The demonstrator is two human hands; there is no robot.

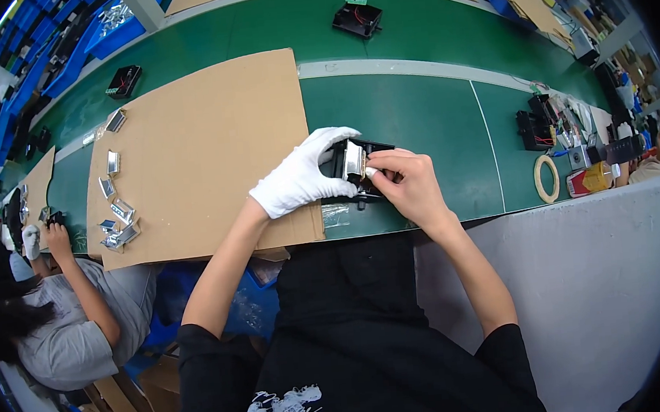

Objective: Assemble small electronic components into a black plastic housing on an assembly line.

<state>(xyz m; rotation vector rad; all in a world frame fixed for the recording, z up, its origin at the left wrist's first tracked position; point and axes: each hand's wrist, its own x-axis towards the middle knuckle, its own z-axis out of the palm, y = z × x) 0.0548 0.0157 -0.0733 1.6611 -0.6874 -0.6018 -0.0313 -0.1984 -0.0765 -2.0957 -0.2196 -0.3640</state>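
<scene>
My left hand [304, 174], in a white glove, grips the left side of a black plastic housing [374, 145], thumb and fingers spread around it. Within the housing sits a shiny silver metal part [353, 161]. Over the housing's right side is my right hand [409, 182], its wrist bare and a bit of white at the thumb tip. Its thumb and index finger are pinched together at the edge of the silver part; what lies between them is too small to make out. The housing rests at the right edge of a brown cardboard sheet [208, 154].
Several loose silver metal parts [113, 162] lie along the cardboard's left side. Black housings [357, 19] sit on the green belt beyond. To the right are a tape roll [547, 179] and a black box [534, 130]. A co-worker [81, 322] sits at the left.
</scene>
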